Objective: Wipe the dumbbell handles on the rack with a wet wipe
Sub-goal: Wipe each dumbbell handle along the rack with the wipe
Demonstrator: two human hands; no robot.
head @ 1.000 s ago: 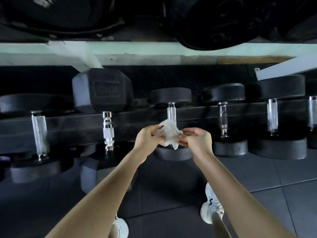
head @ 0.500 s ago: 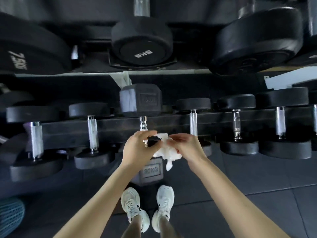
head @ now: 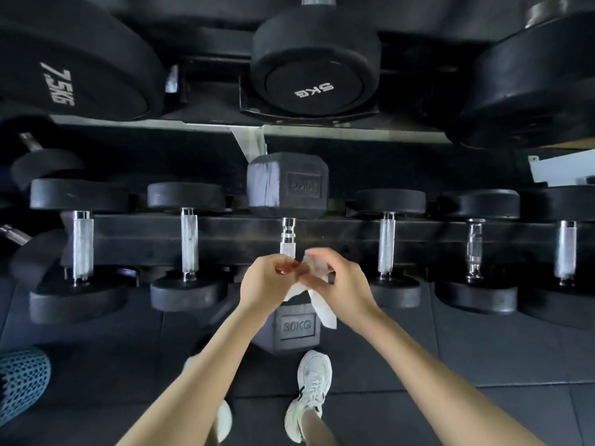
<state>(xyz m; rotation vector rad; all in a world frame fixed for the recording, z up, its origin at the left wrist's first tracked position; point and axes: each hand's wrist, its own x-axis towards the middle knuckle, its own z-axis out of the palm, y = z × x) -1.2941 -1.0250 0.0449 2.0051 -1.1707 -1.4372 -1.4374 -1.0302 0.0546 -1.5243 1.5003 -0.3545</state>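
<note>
A row of black dumbbells lies across the lower rack rail (head: 225, 239), their chrome handles pointing toward me. In the middle is a hex 30KG dumbbell (head: 288, 185) with a short grooved handle (head: 288, 236). Just in front of that handle's near end, my left hand (head: 267, 281) and my right hand (head: 338, 281) meet and both pinch a crumpled white wet wipe (head: 322, 307), whose loose end hangs down below them. The wipe does not touch a handle. Round dumbbells flank it, with handles on the left (head: 189, 243) and the right (head: 386, 246).
An upper shelf holds larger round dumbbells, one marked 5KG (head: 314, 59) and one marked 7.5KG (head: 64, 59). A white rack frame (head: 251, 136) runs between the tiers. My white shoes (head: 310, 394) stand on dark floor tiles. A blue patterned object (head: 19, 381) sits at the lower left.
The view has shifted left and up, bringing the hex dumbbell to the centre and the upper shelf into sight. Both hands kept working the wipe, which now hangs lower.
</note>
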